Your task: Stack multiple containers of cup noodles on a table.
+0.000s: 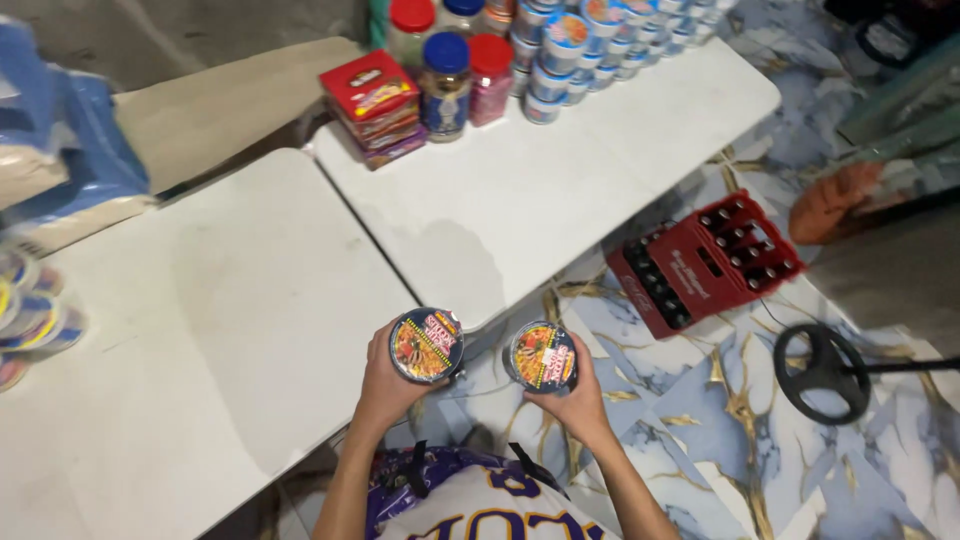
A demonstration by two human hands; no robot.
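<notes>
So from the head cam you get two white bench tops pushed together: the near bench (200,330) on the left is mostly bare, and the far bench (560,170) carries stacked red boxes (372,105), a few jars (447,80) with red and blue lids, and a row of small cups (590,50) along the back edge. The floor (700,400) is marble-look tile with gold veining, with a red bottle crate (705,262) sitting on it and a black round base (822,372) near that. The left hand (385,385) has its fingers wrapped around one noodle cup (427,345), just off the near bench's corner. The right hand (575,400) grips a second noodle cup (541,356) the same way, out over the floor. Both cups are tipped so the printed lids face up toward the camera, long axis running roughly away from the viewer, bottoms hidden in the palms.
</notes>
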